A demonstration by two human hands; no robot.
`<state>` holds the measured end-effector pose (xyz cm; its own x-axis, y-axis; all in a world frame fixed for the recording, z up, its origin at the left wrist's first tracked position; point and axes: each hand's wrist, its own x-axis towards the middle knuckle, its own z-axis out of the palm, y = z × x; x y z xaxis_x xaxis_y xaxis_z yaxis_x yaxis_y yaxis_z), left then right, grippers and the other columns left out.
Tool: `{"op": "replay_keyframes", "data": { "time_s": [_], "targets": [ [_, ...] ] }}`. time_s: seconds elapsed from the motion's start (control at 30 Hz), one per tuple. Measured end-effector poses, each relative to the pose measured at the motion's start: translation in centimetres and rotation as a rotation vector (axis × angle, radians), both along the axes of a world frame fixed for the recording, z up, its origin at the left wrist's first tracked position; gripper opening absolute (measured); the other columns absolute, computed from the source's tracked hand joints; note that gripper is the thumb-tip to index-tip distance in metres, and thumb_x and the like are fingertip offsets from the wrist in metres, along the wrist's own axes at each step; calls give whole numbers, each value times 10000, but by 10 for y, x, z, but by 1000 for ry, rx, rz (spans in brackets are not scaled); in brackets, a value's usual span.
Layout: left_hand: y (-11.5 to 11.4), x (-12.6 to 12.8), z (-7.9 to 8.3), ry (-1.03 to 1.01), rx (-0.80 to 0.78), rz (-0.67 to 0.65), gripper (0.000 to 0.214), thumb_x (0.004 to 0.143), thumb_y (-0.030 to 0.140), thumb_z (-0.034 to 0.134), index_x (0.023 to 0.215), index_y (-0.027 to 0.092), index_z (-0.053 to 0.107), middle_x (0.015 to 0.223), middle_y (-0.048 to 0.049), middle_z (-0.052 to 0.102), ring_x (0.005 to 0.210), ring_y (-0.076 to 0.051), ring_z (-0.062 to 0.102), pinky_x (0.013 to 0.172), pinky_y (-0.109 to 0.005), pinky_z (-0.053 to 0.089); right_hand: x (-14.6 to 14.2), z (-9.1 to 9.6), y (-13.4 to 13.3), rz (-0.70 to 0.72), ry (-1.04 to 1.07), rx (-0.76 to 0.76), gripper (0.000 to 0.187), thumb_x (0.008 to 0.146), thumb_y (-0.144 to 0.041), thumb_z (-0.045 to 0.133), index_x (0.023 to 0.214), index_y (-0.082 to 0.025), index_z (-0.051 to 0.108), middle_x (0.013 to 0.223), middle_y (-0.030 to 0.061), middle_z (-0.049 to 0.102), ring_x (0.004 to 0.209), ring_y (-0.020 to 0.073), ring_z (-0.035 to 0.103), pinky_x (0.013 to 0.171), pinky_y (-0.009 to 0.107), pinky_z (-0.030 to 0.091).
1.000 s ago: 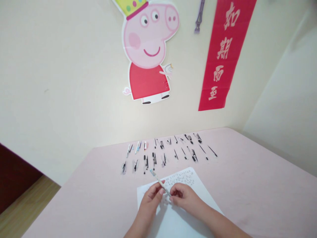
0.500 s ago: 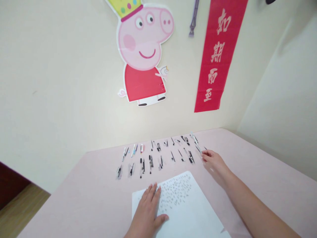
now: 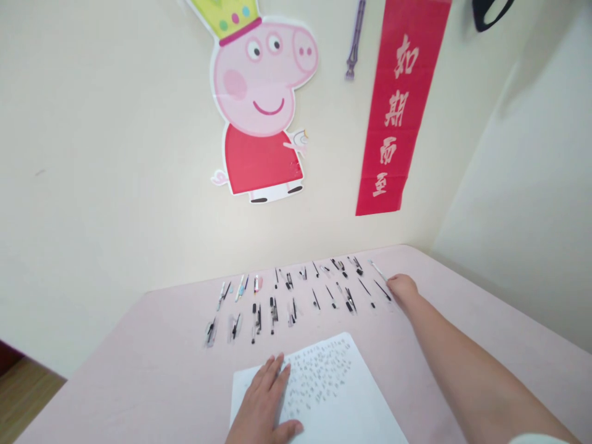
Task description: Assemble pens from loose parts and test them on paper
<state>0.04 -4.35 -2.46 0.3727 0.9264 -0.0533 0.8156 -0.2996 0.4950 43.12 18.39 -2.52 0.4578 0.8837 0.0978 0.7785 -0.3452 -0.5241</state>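
My left hand lies flat with spread fingers on a white sheet of paper. Small dark handwritten marks cover the upper part of that sheet. Toward the table's right rear, my right hand pinches a slim pale-blue and white pen near its lower end. The pen's far tip points toward the wall. Just left of the right hand, a thin black pen part rests on the table.
Pens and pen parts lie in two rows across the pink table. The wall behind carries a pig cutout and a red banner with white characters. A dark object hangs at upper right.
My right hand has moved right and toward the wall with the pale pen, away from the rows. My left hand stays on the paper. The whole view has shifted slightly.
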Motion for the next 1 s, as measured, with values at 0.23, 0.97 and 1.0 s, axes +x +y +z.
{"op": "replay_keyframes", "data": {
  "time_s": [0.23, 0.97, 1.0],
  "targets": [
    [1, -2, -3, 42, 48, -33, 726, 714, 433, 615, 1359, 240, 344, 1453, -88, 236, 1331, -332, 212, 1064, -498, 243, 1, -3, 22, -39, -75, -255, 296, 876, -305, 511, 1133, -158, 524, 1143, 86, 541, 956, 192, 562, 804, 385, 486],
    [3, -4, -3, 48, 65, -75, 783, 711, 603, 535, 1368, 225, 339, 1443, -136, 259, 1319, -362, 226, 1027, -534, 279, 1, -17, 41, -19, -179, -87, 228, 735, -119, 517, 866, -95, 702, 864, 180, 684, 856, 249, 637, 707, 289, 439],
    [3, -4, -4, 51, 83, -84, 781, 713, 609, 528, 1367, 227, 341, 1440, -139, 268, 1314, -365, 236, 1020, -536, 289, 1, -17, 41, -17, -178, -74, 236, 736, -122, 514, 876, -97, 701, 871, 179, 685, 858, 250, 636, 710, 292, 438]
  ]
}}
